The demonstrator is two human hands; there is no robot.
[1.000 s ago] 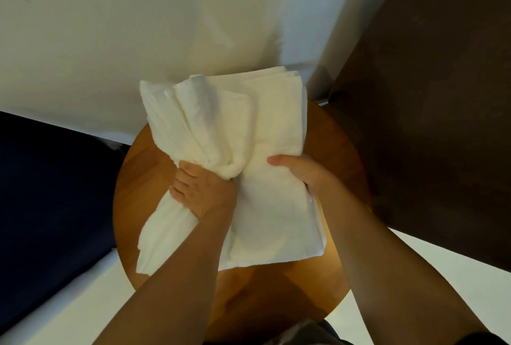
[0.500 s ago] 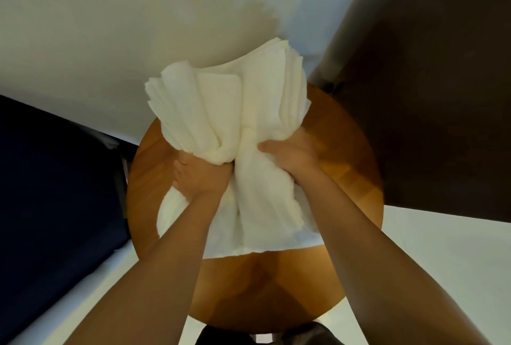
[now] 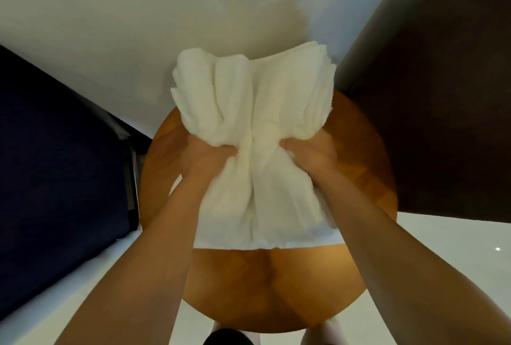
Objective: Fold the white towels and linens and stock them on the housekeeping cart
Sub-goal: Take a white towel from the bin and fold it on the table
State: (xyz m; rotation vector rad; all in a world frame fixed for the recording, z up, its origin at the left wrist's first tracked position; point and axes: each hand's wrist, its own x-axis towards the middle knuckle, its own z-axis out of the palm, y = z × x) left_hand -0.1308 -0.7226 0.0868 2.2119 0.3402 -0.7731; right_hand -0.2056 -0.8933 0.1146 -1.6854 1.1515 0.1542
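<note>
Nearest us, on our side of the grip, the towels (image 3: pixel 258 134) flare into a wide skirt with a straight hem over the round table (image 3: pixel 276 283). We cannot tell whether that hem rests on the wood or hangs just clear of it. At the waist of the bundle our left hand (image 3: pixel 206 156) clutches a fistful of the left half and our right hand (image 3: pixel 309 151) a fistful of the right half. They sit side by side and level, with only a narrow ridge of cloth between them. The bundle's long axis runs straight away from us and the grip crosses it about midway, so neither hand is nearer and roughly as much cloth lies beyond the grip as before it. We judge the coming lift turns on that balance, because either end will droop if one fist slackens. The cloth is thick, soft, creamy-white terry, limp and deeply creased where we squeeze it. Past the grip it fans out again, and to the far right the layered edges of several folded pieces show as a stack. The table is smooth, warm-toned, glossy wood. Beyond it stands a pale wall (image 3: pixel 138 26), with a dark brown panel (image 3: pixel 442 95) to the right. No cart is in view.
</note>
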